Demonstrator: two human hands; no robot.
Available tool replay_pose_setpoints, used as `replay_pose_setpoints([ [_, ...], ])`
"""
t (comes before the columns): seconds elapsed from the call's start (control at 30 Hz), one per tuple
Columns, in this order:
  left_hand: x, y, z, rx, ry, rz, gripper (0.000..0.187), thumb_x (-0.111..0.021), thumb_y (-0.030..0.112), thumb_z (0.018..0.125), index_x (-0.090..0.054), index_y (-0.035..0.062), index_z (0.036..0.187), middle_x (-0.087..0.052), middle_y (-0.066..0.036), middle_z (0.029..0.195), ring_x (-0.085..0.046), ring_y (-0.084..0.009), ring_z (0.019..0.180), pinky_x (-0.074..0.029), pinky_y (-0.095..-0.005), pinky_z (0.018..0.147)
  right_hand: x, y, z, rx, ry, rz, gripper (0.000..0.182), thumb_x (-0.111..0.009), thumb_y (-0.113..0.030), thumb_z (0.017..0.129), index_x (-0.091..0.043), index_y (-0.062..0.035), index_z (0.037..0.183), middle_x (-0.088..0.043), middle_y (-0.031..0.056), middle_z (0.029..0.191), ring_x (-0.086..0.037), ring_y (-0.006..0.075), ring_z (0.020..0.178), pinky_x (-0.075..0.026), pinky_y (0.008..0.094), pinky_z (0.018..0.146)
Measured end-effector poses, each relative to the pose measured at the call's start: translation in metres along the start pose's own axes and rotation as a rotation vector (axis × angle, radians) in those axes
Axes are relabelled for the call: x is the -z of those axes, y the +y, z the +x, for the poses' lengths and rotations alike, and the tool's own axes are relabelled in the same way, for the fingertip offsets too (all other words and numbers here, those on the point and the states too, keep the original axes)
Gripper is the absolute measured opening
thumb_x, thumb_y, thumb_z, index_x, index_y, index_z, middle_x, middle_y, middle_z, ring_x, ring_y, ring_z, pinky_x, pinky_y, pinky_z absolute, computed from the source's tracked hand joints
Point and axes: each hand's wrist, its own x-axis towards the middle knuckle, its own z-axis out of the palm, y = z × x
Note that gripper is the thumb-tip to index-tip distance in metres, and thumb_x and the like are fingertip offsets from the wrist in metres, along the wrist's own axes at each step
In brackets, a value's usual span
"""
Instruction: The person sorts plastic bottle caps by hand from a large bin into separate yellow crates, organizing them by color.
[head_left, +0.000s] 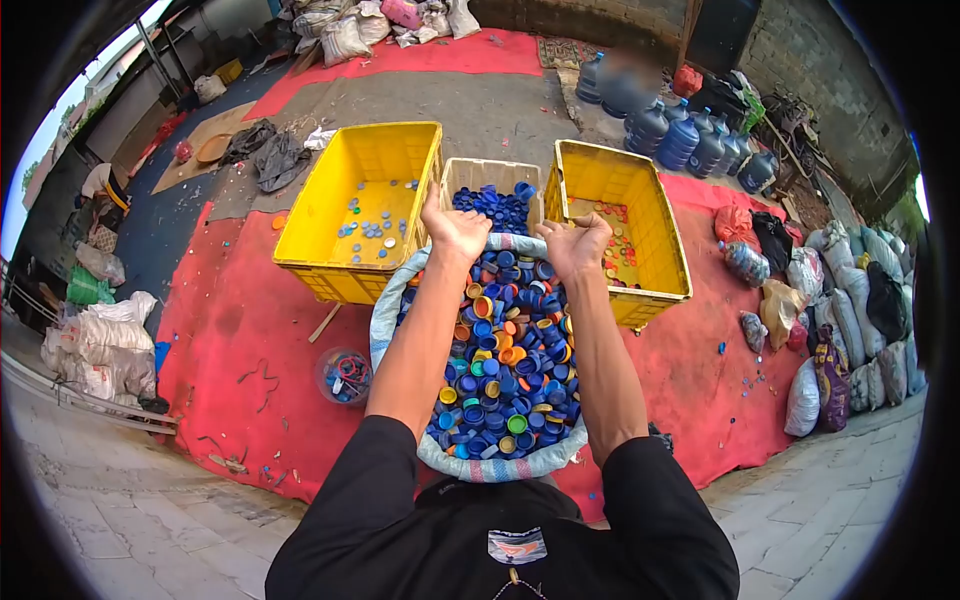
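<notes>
A woven sack (pixel 383 320) with a rolled rim stands open before me, full of plastic bottle caps (pixel 500 370), mostly blue with some orange, yellow and green. Over its far left rim, by the corner of the left yellow crate (pixel 350 275), is my left hand (pixel 458 230), palm turned up and fingers apart. My right hand (pixel 577 246) is over the far right rim, near the right yellow crate (pixel 665 290). Its fingers are curled in, and whatever they hold is hidden. Between both crates sits a pale bin (pixel 490 172) of dark blue caps.
A clear tub (pixel 343 376) of small items stands left of the sack on the red mat (pixel 240 350). Blue water jugs (pixel 680 140) are at the back right. Filled sacks line the right side (pixel 850 320). A person (pixel 103 190) bends at far left.
</notes>
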Motion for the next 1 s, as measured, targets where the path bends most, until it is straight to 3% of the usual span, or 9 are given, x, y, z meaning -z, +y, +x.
replay_pose_setpoints([
  [0.03, 0.004, 0.003, -0.01, -0.068, 0.004, 0.087, 0.119, -0.058, 0.059, 0.083, 0.019, -0.0084, 0.145, 0.014, -0.03, 0.155, 0.012, -0.0383, 0.146, 0.004, -0.0461, 0.119, 0.004, -0.01, 0.001, 0.047, -0.041, -0.049, 0.102, -0.05, -0.014, 0.07, 0.017, 0.015, 0.141, 0.015, 0.0288, 0.155, 0.019, 0.04, 0.145, 0.002, 0.0573, 0.116],
  [0.13, 0.057, 0.018, -0.034, -0.103, -0.111, 0.195, 0.098, -0.057, 0.05, 0.088, -0.005, -0.0081, 0.148, -0.012, -0.032, 0.152, -0.017, -0.0418, 0.143, -0.017, -0.0491, 0.118, 0.034, -0.021, -0.047, 0.203, 0.018, -0.222, 0.097, -0.05, -0.005, 0.072, 0.011, 0.0035, 0.147, 0.002, 0.0286, 0.155, 0.003, 0.0441, 0.146, -0.002, 0.0573, 0.117],
  [0.17, 0.065, 0.019, -0.052, -0.102, -0.038, 0.234, 0.071, -0.054, 0.045, 0.092, -0.035, -0.0059, 0.137, -0.039, -0.026, 0.138, -0.041, -0.0369, 0.129, -0.033, -0.0484, 0.111, 0.043, -0.024, -0.064, 0.249, 0.114, -0.237, 0.092, -0.052, -0.003, 0.072, -0.001, 0.0021, 0.148, -0.014, 0.0281, 0.151, -0.013, 0.0445, 0.144, -0.011, 0.056, 0.117],
  [0.23, 0.093, 0.017, -0.083, -0.133, -0.008, 0.354, 0.044, -0.052, 0.04, 0.096, -0.054, 0.0005, 0.113, -0.058, -0.016, 0.113, -0.056, -0.0291, 0.108, -0.045, -0.0458, 0.099, 0.056, -0.032, -0.106, 0.283, 0.118, -0.36, 0.039, -0.051, -0.004, 0.079, -0.048, -0.0005, 0.118, -0.042, 0.0215, 0.135, -0.046, 0.0361, 0.121, -0.042, 0.0464, 0.101],
  [0.3, 0.116, 0.009, -0.112, -0.123, 0.019, 0.366, 0.032, -0.052, 0.035, 0.098, -0.059, 0.0058, 0.088, -0.065, -0.01, 0.097, -0.061, -0.0234, 0.094, -0.051, -0.0423, 0.087, 0.062, -0.031, -0.146, 0.338, 0.186, -0.633, 0.036, -0.049, 0.0, 0.08, -0.051, 0.0014, 0.116, -0.05, 0.0201, 0.128, -0.054, 0.0285, 0.112, -0.047, 0.038, 0.093],
  [0.37, 0.126, -0.006, -0.145, -0.14, 0.034, 0.463, 0.04, -0.056, 0.033, 0.097, -0.05, 0.0113, 0.064, -0.065, -0.008, 0.085, -0.062, -0.0172, 0.078, -0.053, -0.0368, 0.076, 0.082, -0.03, -0.178, 0.366, 0.22, -0.919, 0.034, -0.046, 0.004, 0.08, -0.054, 0.0031, 0.113, -0.058, 0.0174, 0.118, -0.06, 0.0226, 0.103, -0.05, 0.0316, 0.085],
  [0.57, 0.153, -0.042, -0.207, -0.155, 0.099, 0.751, 0.041, -0.056, 0.033, 0.098, -0.059, 0.0046, 0.068, -0.063, -0.006, 0.078, -0.055, -0.0119, 0.064, -0.047, -0.0276, 0.063, 0.138, -0.008, -0.237, 0.5, 0.229, -1.602, 0.021, -0.044, 0.012, 0.08, -0.062, 0.0033, 0.086, -0.066, 0.0086, 0.08, -0.061, 0.0116, 0.074, -0.049, 0.0262, 0.069],
  [0.73, 0.171, -0.057, -0.226, -0.145, 0.135, 0.851, 0.031, -0.057, 0.03, 0.098, -0.064, 0.0044, 0.082, -0.062, -0.002, 0.076, -0.054, -0.0077, 0.063, -0.046, -0.0233, 0.061, 0.135, 0.002, -0.246, 0.613, 0.174, -1.786, 0.018, -0.05, 0.009, 0.076, -0.062, 0.0023, 0.087, -0.064, 0.0149, 0.078, -0.062, 0.0282, 0.073, -0.05, 0.0374, 0.067],
  [1.0, 0.169, -0.065, -0.237, -0.122, 0.145, 0.917, 0.021, -0.058, 0.022, 0.097, -0.063, 0.0048, 0.086, -0.063, -0.001, 0.082, -0.052, -0.0043, 0.063, -0.045, -0.0212, 0.06, 0.13, -0.005, -0.234, 0.733, 0.206, -2.151, 0.024, -0.062, 0.002, 0.074, -0.062, -0.0027, 0.097, -0.065, 0.0118, 0.088, -0.054, 0.0303, 0.083, -0.044, 0.0412, 0.076],
])
